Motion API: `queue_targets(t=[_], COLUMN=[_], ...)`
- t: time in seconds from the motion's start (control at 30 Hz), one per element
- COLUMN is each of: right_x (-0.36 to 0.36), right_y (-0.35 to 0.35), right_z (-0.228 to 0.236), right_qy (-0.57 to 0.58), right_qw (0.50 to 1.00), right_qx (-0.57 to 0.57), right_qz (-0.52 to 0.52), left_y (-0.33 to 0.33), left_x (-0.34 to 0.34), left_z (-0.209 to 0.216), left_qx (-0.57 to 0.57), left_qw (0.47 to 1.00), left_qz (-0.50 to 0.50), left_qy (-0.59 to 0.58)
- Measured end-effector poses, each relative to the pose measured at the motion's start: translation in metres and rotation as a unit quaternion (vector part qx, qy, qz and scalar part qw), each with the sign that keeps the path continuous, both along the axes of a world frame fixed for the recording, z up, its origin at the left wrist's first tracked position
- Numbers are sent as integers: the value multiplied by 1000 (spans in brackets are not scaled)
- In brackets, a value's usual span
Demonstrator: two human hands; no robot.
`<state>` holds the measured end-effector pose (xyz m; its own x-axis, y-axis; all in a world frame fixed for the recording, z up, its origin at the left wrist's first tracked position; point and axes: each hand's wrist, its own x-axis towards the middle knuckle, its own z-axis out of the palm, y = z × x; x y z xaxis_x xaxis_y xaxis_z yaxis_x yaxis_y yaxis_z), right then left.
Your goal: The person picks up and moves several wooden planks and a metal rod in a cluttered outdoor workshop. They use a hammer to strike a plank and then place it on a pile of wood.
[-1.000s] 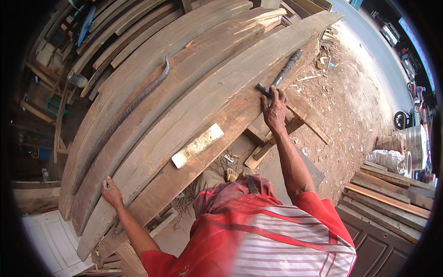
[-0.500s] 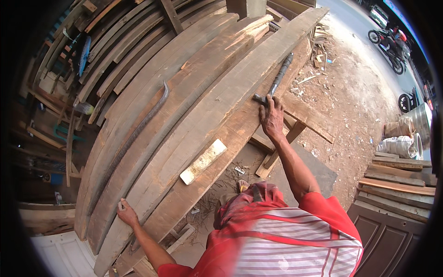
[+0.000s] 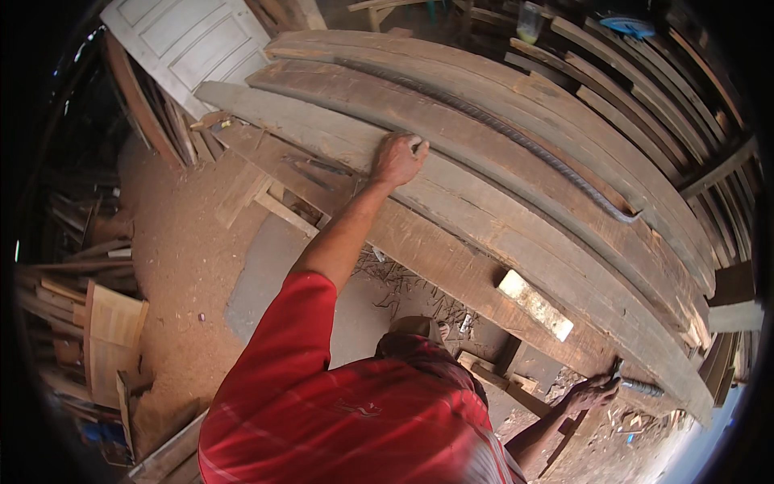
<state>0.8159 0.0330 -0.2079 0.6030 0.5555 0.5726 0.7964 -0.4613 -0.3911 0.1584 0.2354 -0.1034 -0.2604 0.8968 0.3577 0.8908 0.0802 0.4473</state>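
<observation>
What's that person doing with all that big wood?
A person in a red shirt has both hands at some long boards. The left hand is curled on a grey plank; I can't tell if anything is in its grip. The right hand is at the head of a hammer. A pale block lies on the nearest brown board, and a hooked metal bar lies farther back.
</observation>
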Motion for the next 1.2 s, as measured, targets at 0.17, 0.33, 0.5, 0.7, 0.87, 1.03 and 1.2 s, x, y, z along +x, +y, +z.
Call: queue_targets(t=[0.17, 0.33, 0.5, 0.7, 0.87, 1.03, 1.2], right_x=[13, 5, 16, 18, 9, -5, 12], right_y=[6, 10, 10, 10, 10, 13, 16], right_z=[-8, 2, -13, -19, -8, 7, -8], right_qy=[-21, -4, -56, -32, -21, 19, -6], right_qw=[1000, 999, 998, 999, 1000, 999, 998], right_qx=[-23, -30, -6, 4, 5, -14, -15], right_qz=[1, -14, 10, -9, -7, -32, -62], left_y=[-4, -2, -5, -4, -5, -4, -1], left_x=[-3, -2, 2, -1, 1, -9, -1], left_z=[-7, -5, 2, 3, 4, 2, -11], left_qx=[28, 8, -16, -17, -13, -32, 63], left_qw=[1000, 1000, 999, 1000, 999, 999, 997], left_qz=[-2, -2, 26, 23, 18, 2, 18], left_qy=[-7, -14, -12, -12, -28, -31, -48])
